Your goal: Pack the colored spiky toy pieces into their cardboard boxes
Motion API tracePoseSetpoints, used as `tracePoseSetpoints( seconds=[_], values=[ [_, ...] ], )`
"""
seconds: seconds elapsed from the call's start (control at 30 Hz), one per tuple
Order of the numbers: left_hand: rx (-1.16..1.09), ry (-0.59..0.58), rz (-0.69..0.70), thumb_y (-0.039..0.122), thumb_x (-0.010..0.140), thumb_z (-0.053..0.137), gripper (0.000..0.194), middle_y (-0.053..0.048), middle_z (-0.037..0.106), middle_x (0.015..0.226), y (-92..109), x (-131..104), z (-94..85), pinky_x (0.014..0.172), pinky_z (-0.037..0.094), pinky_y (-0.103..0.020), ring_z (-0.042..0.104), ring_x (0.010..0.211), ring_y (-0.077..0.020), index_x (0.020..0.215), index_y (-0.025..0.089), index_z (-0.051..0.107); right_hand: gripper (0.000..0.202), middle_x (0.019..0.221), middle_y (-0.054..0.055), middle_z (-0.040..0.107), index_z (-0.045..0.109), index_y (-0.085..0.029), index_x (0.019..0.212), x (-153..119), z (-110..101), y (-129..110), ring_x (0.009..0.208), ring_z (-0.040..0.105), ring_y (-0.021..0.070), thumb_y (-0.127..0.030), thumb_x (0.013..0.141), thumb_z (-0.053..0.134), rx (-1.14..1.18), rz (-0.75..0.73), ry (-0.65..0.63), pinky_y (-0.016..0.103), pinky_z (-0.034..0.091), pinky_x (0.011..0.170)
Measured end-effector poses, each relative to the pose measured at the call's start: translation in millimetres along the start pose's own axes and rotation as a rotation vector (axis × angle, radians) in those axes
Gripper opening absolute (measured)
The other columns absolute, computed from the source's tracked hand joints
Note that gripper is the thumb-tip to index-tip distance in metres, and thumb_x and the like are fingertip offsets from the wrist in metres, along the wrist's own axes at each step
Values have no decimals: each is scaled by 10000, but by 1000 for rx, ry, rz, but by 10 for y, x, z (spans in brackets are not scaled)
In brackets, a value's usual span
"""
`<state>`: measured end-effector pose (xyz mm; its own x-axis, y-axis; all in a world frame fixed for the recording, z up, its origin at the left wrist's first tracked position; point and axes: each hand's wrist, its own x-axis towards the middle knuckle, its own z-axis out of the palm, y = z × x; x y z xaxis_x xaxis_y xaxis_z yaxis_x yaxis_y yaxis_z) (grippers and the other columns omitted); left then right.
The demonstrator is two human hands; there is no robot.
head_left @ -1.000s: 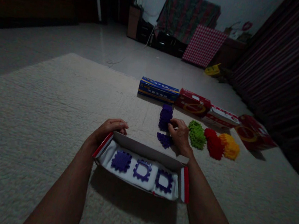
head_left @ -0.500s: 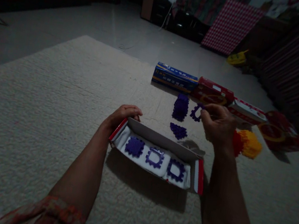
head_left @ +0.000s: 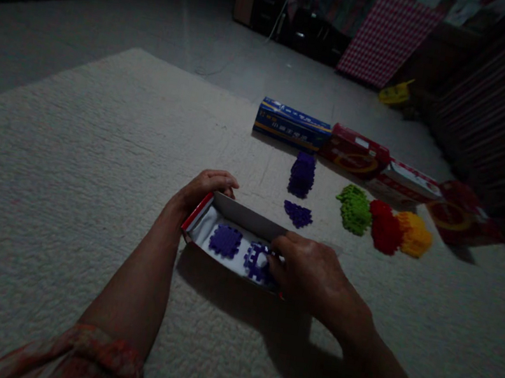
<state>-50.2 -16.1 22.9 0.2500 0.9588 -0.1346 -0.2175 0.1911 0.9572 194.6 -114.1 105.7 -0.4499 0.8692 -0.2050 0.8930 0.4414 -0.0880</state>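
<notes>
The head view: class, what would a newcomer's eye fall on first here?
Most likely the bright green pile, red pile and yellow pile, side by side on the mat's right. Next, the open box near the centre, left hand at its left end, right hand over purple pieces.

Checked cloth [head_left: 388,41] near dark cabinet [head_left: 310,31]; striped curtain [head_left: 503,108] right.

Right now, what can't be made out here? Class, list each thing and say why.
All in the head view:
- Right end of the white-lined, red-ended cardboard box: behind the bare right hand.
- Whether that hand grips the notched purple plastic square: its fingers cover the contact.
- Palm of the bare left hand: turned away.
- Piece count in the purple plastic pile: overlap, dimness.
</notes>
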Motion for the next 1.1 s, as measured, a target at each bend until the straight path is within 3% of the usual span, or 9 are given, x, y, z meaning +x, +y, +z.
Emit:
tracePoseSetpoints(
  seconds=[0.27, 0.5, 0.73, 0.9, 1.1],
  values=[
    [-20, -3, -5, 341, 712, 743, 184, -12, 638, 601, 4, -12, 9, 594, 460, -267, 619, 607, -157, 768, 165, 734, 157, 902, 81, 710, 655, -210, 873, 45, 182, 16, 750, 656, 221, -215, 951, 519, -19, -15, 21, 326, 360, 622],
    [-46, -7, -10, 335, 716, 744, 183, -10, 645, 628, -13, -15, 7, 586, 476, -272, 628, 600, -157, 781, 165, 723, 77, 903, 67, 726, 658, -214, 916, -13, 76, 39, 757, 672, 216, -287, 911, 633, 8, -19, -33, 306, 380, 617],
    [-15, 0, 15, 329, 714, 726, 171, -13, 642, 609, 5, -16, 22, 594, 488, -271, 641, 615, -165, 770, 168, 723, 175, 956, 76, 732, 681, -198, 965, 15, 122, 97, 806, 688, 229, -306, 835, 726, 37, -80, -130, 306, 441, 658],
    [-45, -10, -6, 328, 717, 746, 174, -10, 641, 621, -18, -8, 2, 597, 488, -271, 641, 616, -163, 783, 168, 732, 173, 968, 85, 728, 685, -187, 981, 25, 151, 103, 826, 689, 233, -283, 839, 702, 77, -115, -119, 322, 459, 698],
    [-35, -5, -12, 321, 723, 726, 158, -11, 637, 623, -21, -2, 6, 562, 461, -264, 612, 575, -149, 771, 171, 728, 155, 922, 61, 712, 662, -209, 980, -43, 17, 151, 746, 657, 201, -292, 852, 686, 70, -45, -78, 290, 383, 594]
  ],
)
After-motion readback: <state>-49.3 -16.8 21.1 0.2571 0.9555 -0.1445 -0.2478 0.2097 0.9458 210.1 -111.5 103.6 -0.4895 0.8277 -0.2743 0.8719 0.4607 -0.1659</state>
